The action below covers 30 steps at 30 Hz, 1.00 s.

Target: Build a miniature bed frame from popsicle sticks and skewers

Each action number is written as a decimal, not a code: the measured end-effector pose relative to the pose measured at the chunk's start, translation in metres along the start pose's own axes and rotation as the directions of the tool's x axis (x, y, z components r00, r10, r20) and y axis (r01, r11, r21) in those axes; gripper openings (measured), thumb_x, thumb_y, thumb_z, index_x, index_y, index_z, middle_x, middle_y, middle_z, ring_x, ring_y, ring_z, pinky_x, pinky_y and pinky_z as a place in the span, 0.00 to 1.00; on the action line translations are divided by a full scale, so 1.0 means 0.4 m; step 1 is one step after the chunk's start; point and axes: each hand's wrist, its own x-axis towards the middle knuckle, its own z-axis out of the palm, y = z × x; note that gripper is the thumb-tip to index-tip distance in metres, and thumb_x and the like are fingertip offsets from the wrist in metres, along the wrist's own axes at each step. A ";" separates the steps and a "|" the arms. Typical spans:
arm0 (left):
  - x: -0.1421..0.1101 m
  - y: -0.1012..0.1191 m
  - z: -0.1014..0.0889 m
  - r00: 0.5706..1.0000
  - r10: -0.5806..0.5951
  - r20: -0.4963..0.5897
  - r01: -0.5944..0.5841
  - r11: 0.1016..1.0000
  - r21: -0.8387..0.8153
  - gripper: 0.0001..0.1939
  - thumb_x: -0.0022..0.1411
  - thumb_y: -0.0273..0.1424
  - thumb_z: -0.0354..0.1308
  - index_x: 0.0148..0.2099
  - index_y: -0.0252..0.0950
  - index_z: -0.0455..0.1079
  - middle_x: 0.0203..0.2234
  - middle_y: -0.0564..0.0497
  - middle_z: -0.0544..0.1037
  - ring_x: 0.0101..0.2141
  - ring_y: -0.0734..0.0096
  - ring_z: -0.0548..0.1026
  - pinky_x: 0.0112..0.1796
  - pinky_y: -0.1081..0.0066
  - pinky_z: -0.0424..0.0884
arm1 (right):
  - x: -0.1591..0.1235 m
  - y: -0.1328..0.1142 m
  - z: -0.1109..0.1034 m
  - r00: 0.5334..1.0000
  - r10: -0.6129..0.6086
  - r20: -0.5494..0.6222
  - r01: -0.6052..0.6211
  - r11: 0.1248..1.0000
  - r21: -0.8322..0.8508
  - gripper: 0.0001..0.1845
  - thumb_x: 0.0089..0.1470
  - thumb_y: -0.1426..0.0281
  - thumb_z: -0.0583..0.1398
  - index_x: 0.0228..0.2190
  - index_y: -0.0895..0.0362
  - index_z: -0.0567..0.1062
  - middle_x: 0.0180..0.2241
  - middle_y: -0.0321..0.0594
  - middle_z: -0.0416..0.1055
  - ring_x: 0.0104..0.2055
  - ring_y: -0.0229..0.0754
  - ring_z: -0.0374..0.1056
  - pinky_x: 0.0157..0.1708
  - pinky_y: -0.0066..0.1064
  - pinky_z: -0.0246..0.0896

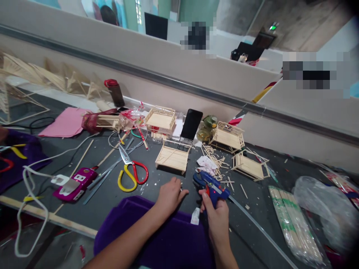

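My right hand (215, 215) is wrapped around a blue hot glue gun (214, 188) with a red trigger. A long clear glue stick (258, 226) runs out of its back end. My left hand (170, 198) is closed just above the dark table, and the pale tip of a small wooden stick (181, 184) shows between thumb and fingers. Just beyond it stands a small wooden bed-like model (172, 158) built of thin sticks. Scissors (129, 166) with one red and one yellow handle lie open to the left. Purple cloth (157, 243) lies under my forearms.
More stick models (249, 166) stand along the back, near a propped phone (192, 125) and loose stick pieces (215, 157). Packed wooden sticks (297, 228) lie at right. A magenta power strip (75, 183) with a white cable sits left. Another person's hand (3, 134) shows at the left edge.
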 end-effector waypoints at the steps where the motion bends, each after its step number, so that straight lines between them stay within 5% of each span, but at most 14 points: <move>1: 0.006 0.006 0.004 1.000 -0.002 0.015 0.002 1.000 0.024 0.13 0.64 0.40 0.53 0.41 0.34 0.69 0.39 0.41 0.75 0.38 0.57 0.76 0.33 0.68 0.65 | 0.000 0.000 -0.002 1.000 -0.004 0.001 0.004 1.000 -0.004 0.22 0.53 0.55 0.62 0.39 0.61 0.76 0.19 0.31 0.65 0.21 0.35 0.59 0.24 0.28 0.57; 10: 0.013 -0.017 0.024 0.998 0.046 0.052 -0.049 0.998 0.047 0.14 0.68 0.30 0.44 0.37 0.36 0.70 0.36 0.44 0.75 0.34 0.65 0.75 0.32 0.70 0.65 | 0.004 -0.011 -0.036 0.999 -0.030 -0.046 0.028 0.998 -0.049 0.23 0.52 0.53 0.62 0.37 0.62 0.78 0.19 0.34 0.67 0.20 0.36 0.60 0.23 0.28 0.58; 14: -0.003 -0.039 0.012 0.984 0.154 -0.090 -0.168 0.971 -0.171 0.15 0.69 0.33 0.42 0.36 0.37 0.69 0.33 0.47 0.74 0.33 0.67 0.73 0.33 0.71 0.64 | 0.003 -0.020 -0.058 1.000 -0.025 0.004 0.025 0.998 -0.060 0.23 0.51 0.54 0.63 0.37 0.62 0.79 0.21 0.38 0.70 0.20 0.36 0.60 0.22 0.28 0.58; 17: -0.011 -0.046 -0.014 0.984 0.075 -0.159 -0.146 0.854 -0.499 0.14 0.68 0.37 0.44 0.35 0.38 0.67 0.25 0.52 0.72 0.27 0.69 0.71 0.31 0.72 0.63 | -0.006 -0.035 -0.071 0.997 -0.009 0.082 0.015 0.998 -0.068 0.22 0.51 0.55 0.63 0.37 0.61 0.79 0.20 0.36 0.69 0.19 0.35 0.59 0.21 0.27 0.58; 20: -0.013 -0.038 -0.045 0.996 -0.031 -0.080 -0.044 0.624 -0.781 0.12 0.65 0.40 0.50 0.34 0.38 0.66 0.18 0.56 0.69 0.21 0.72 0.70 0.28 0.73 0.63 | -0.020 -0.051 -0.071 0.986 0.021 0.164 -0.011 0.998 -0.056 0.21 0.50 0.54 0.63 0.34 0.61 0.79 0.18 0.35 0.66 0.18 0.35 0.58 0.20 0.27 0.56; 24: -0.014 -0.023 -0.075 0.996 -0.088 -0.031 0.004 0.374 -0.927 0.12 0.58 0.39 0.59 0.39 0.36 0.71 0.25 0.53 0.75 0.28 0.68 0.76 0.33 0.70 0.68 | -0.041 -0.065 -0.060 0.983 0.029 0.181 -0.024 0.999 -0.029 0.22 0.50 0.53 0.63 0.34 0.60 0.79 0.18 0.35 0.66 0.18 0.34 0.56 0.18 0.26 0.54; 30: -0.017 -0.025 -0.085 0.994 -0.097 -0.059 -0.020 0.362 -0.932 0.11 0.57 0.38 0.61 0.33 0.34 0.72 0.26 0.53 0.74 0.27 0.68 0.77 0.31 0.71 0.68 | -0.050 -0.054 -0.064 0.985 0.036 0.171 -0.030 0.999 -0.039 0.23 0.50 0.52 0.62 0.33 0.60 0.78 0.20 0.36 0.66 0.18 0.34 0.55 0.19 0.26 0.53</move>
